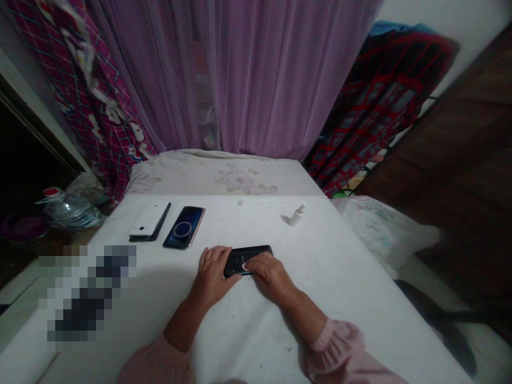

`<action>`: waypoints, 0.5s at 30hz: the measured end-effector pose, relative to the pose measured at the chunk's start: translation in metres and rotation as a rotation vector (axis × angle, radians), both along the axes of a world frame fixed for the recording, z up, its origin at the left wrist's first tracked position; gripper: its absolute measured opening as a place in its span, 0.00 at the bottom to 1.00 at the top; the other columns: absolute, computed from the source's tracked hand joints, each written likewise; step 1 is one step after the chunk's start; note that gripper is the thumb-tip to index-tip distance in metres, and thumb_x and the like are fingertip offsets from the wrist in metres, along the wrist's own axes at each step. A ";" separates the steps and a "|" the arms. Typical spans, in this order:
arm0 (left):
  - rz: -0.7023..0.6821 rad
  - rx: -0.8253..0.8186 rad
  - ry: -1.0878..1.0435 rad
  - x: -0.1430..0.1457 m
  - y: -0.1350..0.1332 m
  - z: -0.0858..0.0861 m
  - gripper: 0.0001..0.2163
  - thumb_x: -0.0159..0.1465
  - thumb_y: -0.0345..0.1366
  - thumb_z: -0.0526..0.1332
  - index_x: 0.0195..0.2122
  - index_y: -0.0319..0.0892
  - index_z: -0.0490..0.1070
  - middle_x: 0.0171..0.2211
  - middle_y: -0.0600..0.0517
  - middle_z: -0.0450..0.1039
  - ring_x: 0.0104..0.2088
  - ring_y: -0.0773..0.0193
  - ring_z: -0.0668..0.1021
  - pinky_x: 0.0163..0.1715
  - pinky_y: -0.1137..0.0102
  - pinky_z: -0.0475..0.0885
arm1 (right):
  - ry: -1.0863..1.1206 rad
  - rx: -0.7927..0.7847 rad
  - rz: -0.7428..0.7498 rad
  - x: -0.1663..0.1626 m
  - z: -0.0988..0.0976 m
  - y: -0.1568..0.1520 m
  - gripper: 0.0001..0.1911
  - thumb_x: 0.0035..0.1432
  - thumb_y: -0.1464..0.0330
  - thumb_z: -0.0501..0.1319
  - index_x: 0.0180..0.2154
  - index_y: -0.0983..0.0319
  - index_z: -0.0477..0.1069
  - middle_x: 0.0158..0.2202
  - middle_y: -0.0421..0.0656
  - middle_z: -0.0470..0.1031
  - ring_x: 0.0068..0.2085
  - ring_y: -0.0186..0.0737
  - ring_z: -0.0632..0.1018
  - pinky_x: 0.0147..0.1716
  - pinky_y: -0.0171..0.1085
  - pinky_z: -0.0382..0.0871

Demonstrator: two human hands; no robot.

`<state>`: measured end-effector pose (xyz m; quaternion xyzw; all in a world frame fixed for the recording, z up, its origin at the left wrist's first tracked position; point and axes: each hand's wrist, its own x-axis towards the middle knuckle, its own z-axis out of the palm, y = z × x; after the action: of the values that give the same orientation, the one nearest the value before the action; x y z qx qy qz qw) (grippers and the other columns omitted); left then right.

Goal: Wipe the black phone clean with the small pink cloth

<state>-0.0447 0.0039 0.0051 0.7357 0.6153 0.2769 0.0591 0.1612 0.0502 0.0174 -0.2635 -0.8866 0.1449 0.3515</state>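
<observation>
A black smartphone (236, 260) lies back side up on the white-covered table, with pale lettering on its back. My left hand (211, 273) is closed around the phone's left end, fingers over the far edge and thumb along the near one. Over the right part of the phone, my right hand (271, 273) presses a small pale pink piece (245, 266) onto its back with bunched fingertips. Most of that piece is hidden under the fingers, so I cannot tell whether it is cloth or a pad.
A blue-screened smartphone (184, 228) and a white phone (150, 221) on top of a dark one lie left of centre. To the right stands a small white spray bottle (296, 215). Purple curtains (256, 80) hang behind the table (340, 298). A pixelated patch covers the left.
</observation>
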 end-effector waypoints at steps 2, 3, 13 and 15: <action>-0.001 0.001 -0.003 0.000 0.000 0.000 0.26 0.56 0.39 0.66 0.56 0.43 0.65 0.51 0.44 0.71 0.54 0.48 0.72 0.61 0.45 0.57 | 0.013 -0.006 -0.019 0.016 0.001 -0.002 0.11 0.64 0.74 0.57 0.42 0.58 0.76 0.38 0.45 0.81 0.39 0.40 0.77 0.39 0.40 0.73; -0.002 0.001 -0.004 0.000 0.000 0.000 0.26 0.56 0.39 0.66 0.56 0.43 0.65 0.51 0.44 0.71 0.54 0.48 0.72 0.61 0.45 0.57 | 0.016 -0.005 -0.057 0.024 0.000 0.001 0.11 0.64 0.74 0.57 0.43 0.58 0.76 0.38 0.45 0.81 0.39 0.40 0.78 0.39 0.40 0.73; -0.006 0.013 -0.009 -0.001 0.001 -0.002 0.26 0.56 0.39 0.65 0.57 0.44 0.65 0.51 0.43 0.71 0.54 0.47 0.72 0.61 0.44 0.57 | 0.028 0.023 -0.177 0.006 -0.008 0.006 0.11 0.64 0.74 0.56 0.41 0.59 0.77 0.38 0.46 0.80 0.38 0.41 0.77 0.39 0.40 0.74; -0.011 0.010 -0.006 -0.001 0.001 -0.002 0.27 0.56 0.39 0.65 0.57 0.43 0.65 0.51 0.43 0.71 0.54 0.47 0.72 0.61 0.44 0.57 | 0.033 0.012 -0.084 0.003 -0.005 -0.004 0.10 0.64 0.74 0.57 0.42 0.59 0.76 0.38 0.46 0.81 0.39 0.41 0.77 0.39 0.40 0.74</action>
<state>-0.0457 0.0045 0.0036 0.7386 0.6095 0.2819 0.0591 0.1640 0.0459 0.0123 -0.2960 -0.8697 0.1288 0.3733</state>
